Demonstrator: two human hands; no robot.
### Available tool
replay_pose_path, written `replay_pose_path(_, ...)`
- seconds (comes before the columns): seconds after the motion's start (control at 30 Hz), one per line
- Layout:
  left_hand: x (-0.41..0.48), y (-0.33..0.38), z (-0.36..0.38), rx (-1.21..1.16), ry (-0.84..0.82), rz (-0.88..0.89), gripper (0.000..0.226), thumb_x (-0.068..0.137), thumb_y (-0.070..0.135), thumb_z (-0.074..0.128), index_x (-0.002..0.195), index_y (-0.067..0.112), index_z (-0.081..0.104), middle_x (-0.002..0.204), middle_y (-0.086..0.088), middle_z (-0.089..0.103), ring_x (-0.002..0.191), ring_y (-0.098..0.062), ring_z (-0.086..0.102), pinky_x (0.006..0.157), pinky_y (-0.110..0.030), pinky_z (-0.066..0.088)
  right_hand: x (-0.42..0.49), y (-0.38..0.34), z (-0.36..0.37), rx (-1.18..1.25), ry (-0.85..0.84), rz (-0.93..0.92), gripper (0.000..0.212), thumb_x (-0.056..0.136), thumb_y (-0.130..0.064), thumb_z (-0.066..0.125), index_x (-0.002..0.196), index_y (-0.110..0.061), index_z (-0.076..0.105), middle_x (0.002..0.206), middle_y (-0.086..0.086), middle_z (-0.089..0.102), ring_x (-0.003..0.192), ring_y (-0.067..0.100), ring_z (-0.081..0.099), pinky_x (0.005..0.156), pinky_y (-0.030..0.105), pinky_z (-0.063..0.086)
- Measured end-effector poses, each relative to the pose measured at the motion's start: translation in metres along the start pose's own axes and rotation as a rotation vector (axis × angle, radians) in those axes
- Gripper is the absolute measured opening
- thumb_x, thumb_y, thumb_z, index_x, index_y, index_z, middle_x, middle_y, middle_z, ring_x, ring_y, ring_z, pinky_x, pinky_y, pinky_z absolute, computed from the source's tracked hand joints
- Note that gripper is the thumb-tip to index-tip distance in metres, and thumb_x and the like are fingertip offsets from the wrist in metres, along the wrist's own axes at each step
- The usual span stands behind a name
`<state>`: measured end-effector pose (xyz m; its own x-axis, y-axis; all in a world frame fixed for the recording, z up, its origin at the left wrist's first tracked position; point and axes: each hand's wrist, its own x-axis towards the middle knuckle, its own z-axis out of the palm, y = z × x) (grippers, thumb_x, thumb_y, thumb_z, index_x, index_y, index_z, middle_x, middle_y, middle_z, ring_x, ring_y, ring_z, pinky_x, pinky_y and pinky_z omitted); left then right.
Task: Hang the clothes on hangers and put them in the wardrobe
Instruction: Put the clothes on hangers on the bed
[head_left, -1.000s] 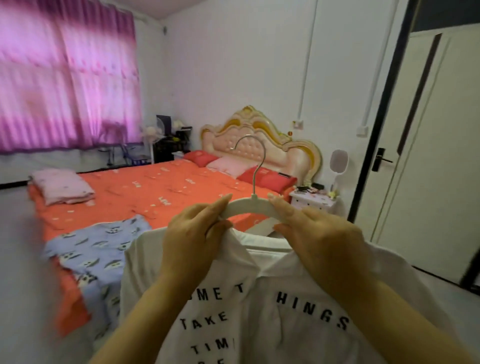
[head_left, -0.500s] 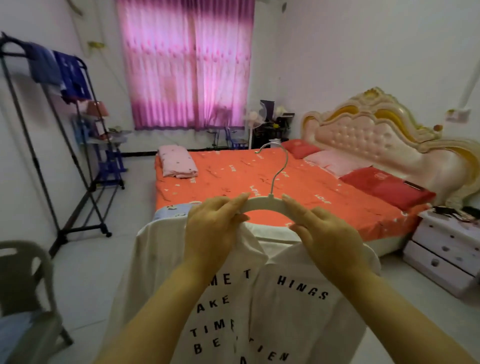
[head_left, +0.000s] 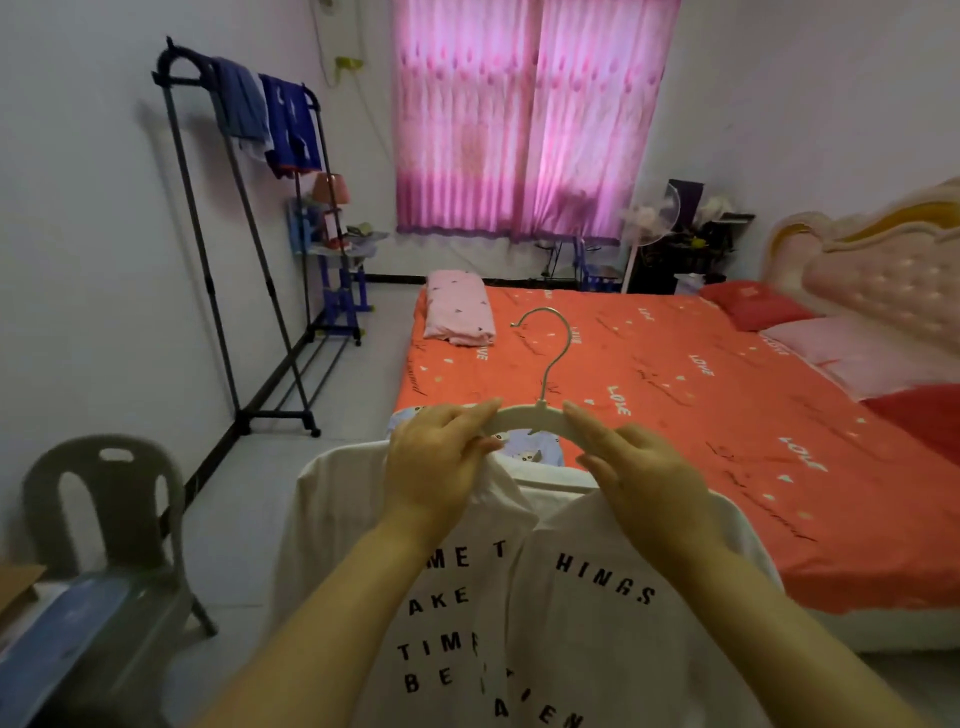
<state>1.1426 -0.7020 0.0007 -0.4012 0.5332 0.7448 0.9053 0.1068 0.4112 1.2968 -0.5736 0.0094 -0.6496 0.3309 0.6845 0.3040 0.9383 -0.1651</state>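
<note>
A white T-shirt (head_left: 597, 613) with black lettering hangs on a white hanger (head_left: 535, 418) with a metal hook, held up in front of me. My left hand (head_left: 441, 467) grips the hanger's left shoulder together with the shirt's collar. My right hand (head_left: 639, 483) grips the right shoulder of the hanger in the same way. A black clothes rack (head_left: 244, 249) stands against the left wall with two blue garments (head_left: 270, 119) draped over its top bar. A blue patterned garment (head_left: 524, 447) lies on the bed's near corner, mostly hidden behind the hanger.
An orange-sheeted bed (head_left: 675, 415) with a folded pink blanket (head_left: 457, 312) and pillows fills the right side. A grey plastic chair (head_left: 104, 545) stands at the lower left. A small blue shelf (head_left: 337, 260) and a fan (head_left: 649, 228) stand near the pink curtain (head_left: 524, 119). Bare floor runs between rack and bed.
The view has swung left, away from the door and headboard, bringing the clothes rack and chair into sight. Both hands keep the same hold on the hanger and shirt.
</note>
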Motion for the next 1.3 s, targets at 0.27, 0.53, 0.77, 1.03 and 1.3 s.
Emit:
replay_pose_path(0.27, 0.071, -0.121, 0.094, -0.022, -0.085, -0.181, 0.037, 0.087, 0.018, 0.064, 0.123, 0.019, 0.061, 0.102, -0.004, 0.067, 0.1, -0.024, 0.057, 0.087, -0.041, 0.043, 0.094, 0.063, 0.118, 0.043, -0.153, -0.013, 0.058, 0.069, 0.001, 0.08, 0.122, -0.012, 0.063, 0.067, 0.01, 0.058, 0.055, 0.026, 0.052, 0.044, 0.027, 0.032)
replay_pose_path(0.53, 0.142, -0.217, 0.169, -0.014, -0.194, -0.289, 0.038, 0.089, 0.024, 0.061, 0.127, 0.023, 0.058, 0.107, -0.003, 0.064, 0.103, -0.023, 0.053, 0.09, -0.037, 0.037, 0.17, 0.126, 0.227, 0.079, -0.246, 0.105, 0.053, 0.094, -0.019, 0.055, 0.142, -0.025, 0.035, 0.095, 0.01, 0.057, 0.084, 0.026, 0.051, 0.065, 0.031, 0.036)
replay_pose_path(0.77, 0.182, -0.285, 0.237, 0.039, -0.32, -0.365, 0.044, 0.09, 0.028, 0.059, 0.133, 0.026, 0.051, 0.109, -0.003, 0.062, 0.104, -0.021, 0.052, 0.091, -0.03, 0.032, 0.217, 0.178, 0.308, 0.12, -0.322, 0.137, 0.051, 0.089, -0.012, 0.062, 0.136, -0.023, 0.047, 0.084, 0.012, 0.057, 0.076, 0.03, 0.051, 0.059, 0.035, 0.038)
replay_pose_path(1.03, 0.229, -0.387, 0.349, 0.165, -0.498, -0.532, 0.043, 0.092, 0.032, 0.055, 0.134, 0.027, 0.049, 0.127, 0.001, 0.056, 0.12, -0.017, 0.045, 0.101, -0.033, 0.032, 0.278, 0.266, 0.445, 0.228, -0.432, 0.133, 0.058, 0.073, -0.003, 0.077, 0.126, -0.023, 0.061, 0.072, -0.004, 0.04, 0.063, 0.013, 0.04, 0.047, 0.024, 0.03)
replay_pose_path(1.3, 0.243, -0.479, 0.435, 0.425, -0.672, -0.636, 0.048, 0.094, 0.039, 0.049, 0.139, 0.027, 0.04, 0.136, 0.005, 0.048, 0.125, -0.016, 0.042, 0.098, -0.029, 0.029, 0.296, 0.332, 0.59, 0.09, -0.691, 0.121, 0.054, 0.093, -0.02, 0.051, 0.142, -0.036, 0.035, 0.119, 0.006, 0.055, 0.105, 0.022, 0.049, 0.079, 0.029, 0.037)
